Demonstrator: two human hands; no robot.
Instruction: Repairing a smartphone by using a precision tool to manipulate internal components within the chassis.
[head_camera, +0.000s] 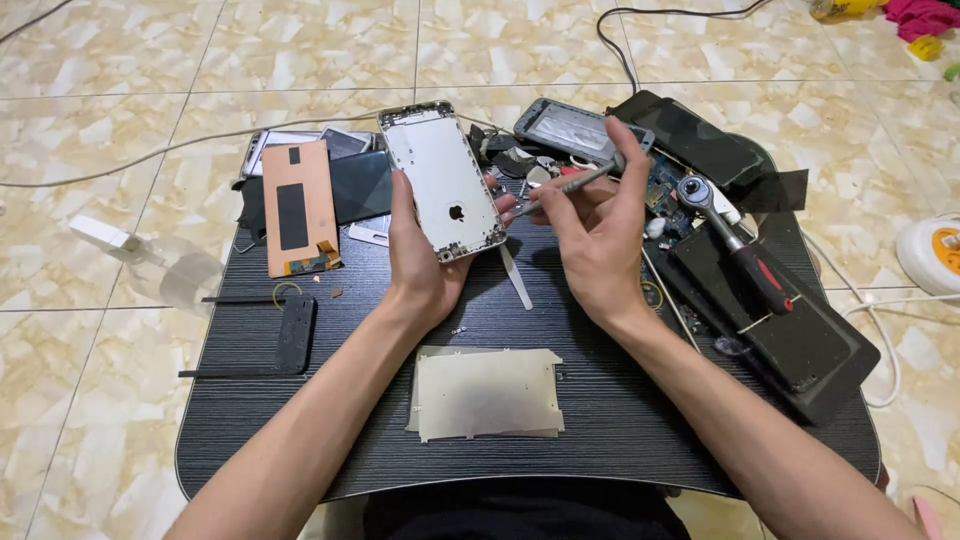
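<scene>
My left hand (420, 262) holds a silver phone back housing (440, 180) upright above the dark table (300, 440), its outer side facing me. My right hand (600, 235) grips a thin metal tool (566, 187) like a pen. The tool's tip points left and touches the lower right edge of the housing near my left fingertips. A flat silver metal shield plate (487, 393) lies on the table near the front edge, below both hands.
An orange-backed screen panel (298, 208) and dark phone parts lie at the left. A ratchet wrench (735, 245) rests on a black case (790, 330) at the right. Another phone frame (578, 130) sits behind. Cables cross the tiled floor; a white power strip (935, 252) lies far right.
</scene>
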